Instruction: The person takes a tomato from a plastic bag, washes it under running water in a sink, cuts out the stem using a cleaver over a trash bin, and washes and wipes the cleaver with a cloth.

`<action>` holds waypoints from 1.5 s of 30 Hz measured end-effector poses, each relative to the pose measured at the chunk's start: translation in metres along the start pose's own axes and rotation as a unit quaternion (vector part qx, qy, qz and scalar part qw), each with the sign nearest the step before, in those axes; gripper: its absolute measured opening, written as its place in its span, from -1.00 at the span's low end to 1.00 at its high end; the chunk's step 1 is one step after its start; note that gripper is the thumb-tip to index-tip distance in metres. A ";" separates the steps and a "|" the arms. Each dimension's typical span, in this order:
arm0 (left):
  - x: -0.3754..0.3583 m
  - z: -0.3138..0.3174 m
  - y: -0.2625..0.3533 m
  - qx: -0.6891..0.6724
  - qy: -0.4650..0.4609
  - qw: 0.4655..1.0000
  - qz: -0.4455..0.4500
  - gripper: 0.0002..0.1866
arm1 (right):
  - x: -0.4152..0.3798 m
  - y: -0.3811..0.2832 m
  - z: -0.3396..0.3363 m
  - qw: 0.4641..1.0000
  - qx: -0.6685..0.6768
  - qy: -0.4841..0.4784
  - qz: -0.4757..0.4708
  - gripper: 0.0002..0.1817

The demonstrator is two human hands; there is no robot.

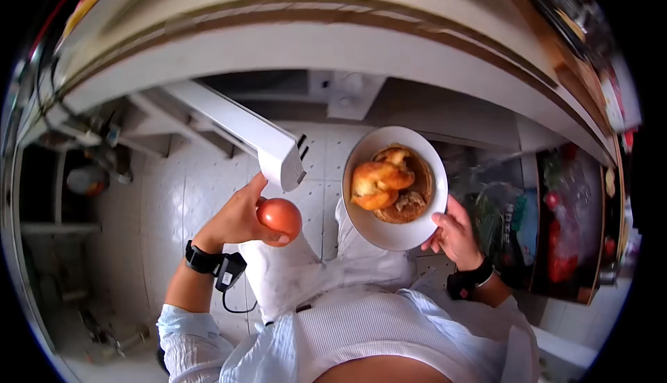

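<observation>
My left hand (235,218) is closed around a round red tomato (279,218), thumb and fingertips curled at its side. One finger of that hand reaches up to the lower corner of a white cabinet door (240,120), which stands swung out. My right hand (455,234) grips the rim of a white bowl (358,218) at its lower right, thumb on top. In the bowl lie a golden-brown piece of food (381,183) that looks like cooked chicken, brown sauce and a small greyish lump (410,202). Both wrists wear black straps.
A pale countertop (333,43) runs across the top, with open cupboard space beneath it. At right, shelves hold bagged goods, among them a red package (561,252). White floor tiles (163,199) show at left, beside a shelf unit (59,227).
</observation>
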State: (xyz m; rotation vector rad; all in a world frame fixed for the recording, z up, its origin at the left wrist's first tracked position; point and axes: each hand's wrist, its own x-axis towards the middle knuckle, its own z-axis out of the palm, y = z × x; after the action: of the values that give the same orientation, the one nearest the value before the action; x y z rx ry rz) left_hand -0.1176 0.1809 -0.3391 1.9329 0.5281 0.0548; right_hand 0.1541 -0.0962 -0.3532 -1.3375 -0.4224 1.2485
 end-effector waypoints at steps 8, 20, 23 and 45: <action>0.097 -0.018 -0.023 -0.015 0.086 0.996 0.020 -0.01 | -0.045 0.001 -0.025 0.997 0.040 0.071 -0.006 -0.52; 0.176 -0.085 -0.079 0.013 -0.024 0.996 -0.086 -0.45 | -0.041 -0.015 -0.011 0.991 0.066 0.077 0.090 -0.48; 0.208 -0.084 -0.086 -0.010 -0.043 0.997 -0.065 -0.52 | -0.047 -0.021 0.000 0.986 0.096 0.101 0.087 -0.48; -0.049 -0.186 0.253 0.298 -0.012 0.954 0.018 -0.04 | -0.038 -0.287 0.161 0.999 -0.008 -0.034 0.002 -0.59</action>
State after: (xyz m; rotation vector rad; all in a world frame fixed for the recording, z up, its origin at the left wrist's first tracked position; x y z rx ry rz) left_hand -0.1279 0.2413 -0.0273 2.5286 0.5305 -0.1184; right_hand 0.1282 0.0178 -0.0434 -1.3125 -0.4775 1.2989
